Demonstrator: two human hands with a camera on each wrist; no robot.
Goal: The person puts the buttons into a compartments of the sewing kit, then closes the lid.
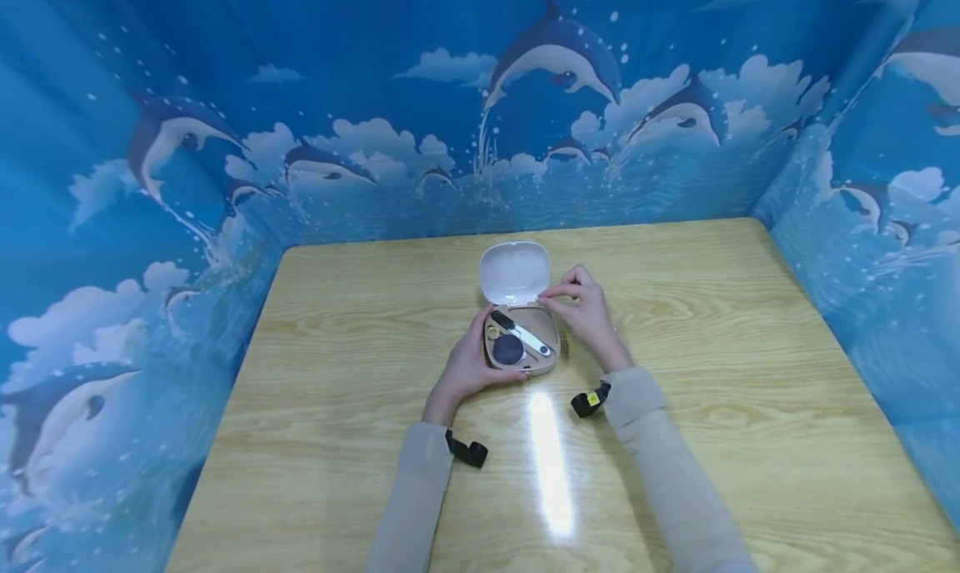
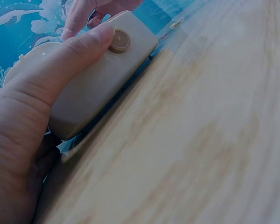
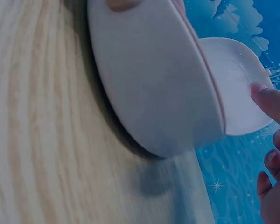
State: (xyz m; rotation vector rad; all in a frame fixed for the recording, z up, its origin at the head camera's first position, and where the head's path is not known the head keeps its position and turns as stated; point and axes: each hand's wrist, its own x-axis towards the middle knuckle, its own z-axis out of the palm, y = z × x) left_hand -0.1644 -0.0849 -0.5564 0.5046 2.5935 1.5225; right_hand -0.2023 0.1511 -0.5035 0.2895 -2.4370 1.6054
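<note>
An open beige case (image 1: 522,339) lies on the wooden table (image 1: 750,373).

There was one small beige case (image 1: 525,339) on the one wooden table (image 1: 712,373), its single white lid (image 1: 514,271) standing open. Inside it I counted three things: one dark round pad (image 1: 507,349), one slim tool with a dark tip (image 1: 522,334) and one small yellowish ring (image 1: 492,333). Two hands were at it, a left hand (image 1: 468,364) and a right hand (image 1: 585,310), and each forearm carried one black strap, so two straps (image 1: 591,400) in all.
</note>
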